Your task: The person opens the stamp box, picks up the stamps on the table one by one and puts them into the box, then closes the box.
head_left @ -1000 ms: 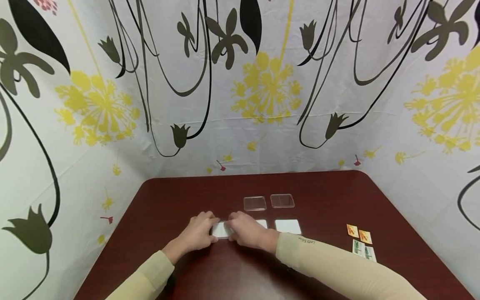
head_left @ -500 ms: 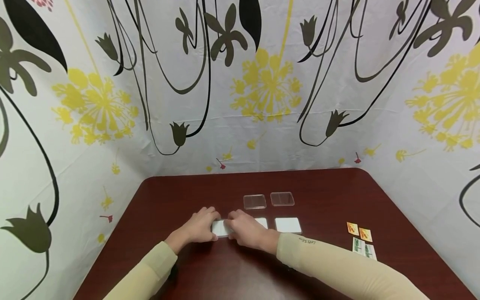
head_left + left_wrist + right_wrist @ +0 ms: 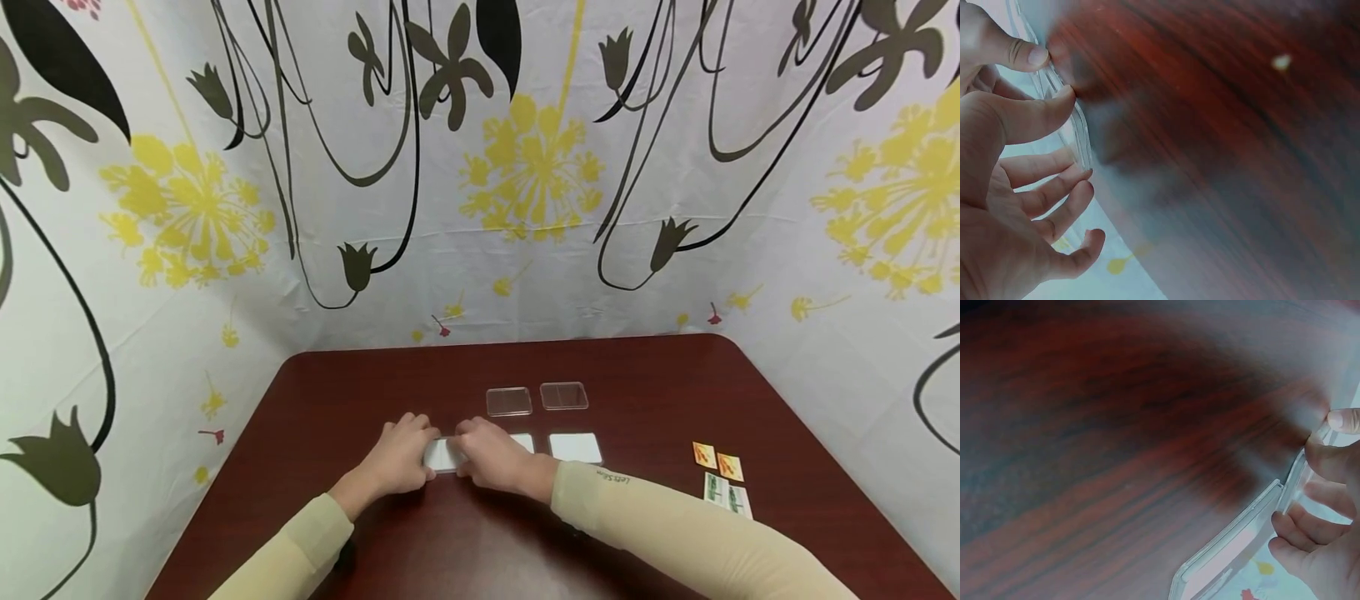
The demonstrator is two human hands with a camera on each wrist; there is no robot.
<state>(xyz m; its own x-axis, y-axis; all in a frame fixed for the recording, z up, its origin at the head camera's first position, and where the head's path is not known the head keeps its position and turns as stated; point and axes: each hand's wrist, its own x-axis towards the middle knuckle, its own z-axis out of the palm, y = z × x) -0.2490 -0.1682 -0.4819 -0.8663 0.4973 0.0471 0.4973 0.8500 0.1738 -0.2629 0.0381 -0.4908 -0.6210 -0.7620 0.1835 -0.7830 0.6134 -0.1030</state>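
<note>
In the head view, a flat case with a clear rim and a white face (image 3: 441, 456) lies at the middle of the table between both hands. My left hand (image 3: 400, 454) holds its left end, with the thumb at the near edge (image 3: 1080, 128) and the fingers round the far side. At the right end my right hand (image 3: 491, 454) pinches it the same way and hides part of it. A second white case (image 3: 524, 442), partly behind the right hand, sits just right of it; its clear rim (image 3: 1225, 540) shows in the right wrist view.
Another white case (image 3: 575, 447) lies further right. Behind stand two clear shallow plastic lids (image 3: 508, 402). On the right are two small orange cards (image 3: 705, 455) and two green-and-white ones (image 3: 716, 490), near the right sleeve. A patterned cloth (image 3: 525, 292) surrounds the dark red table (image 3: 360, 375).
</note>
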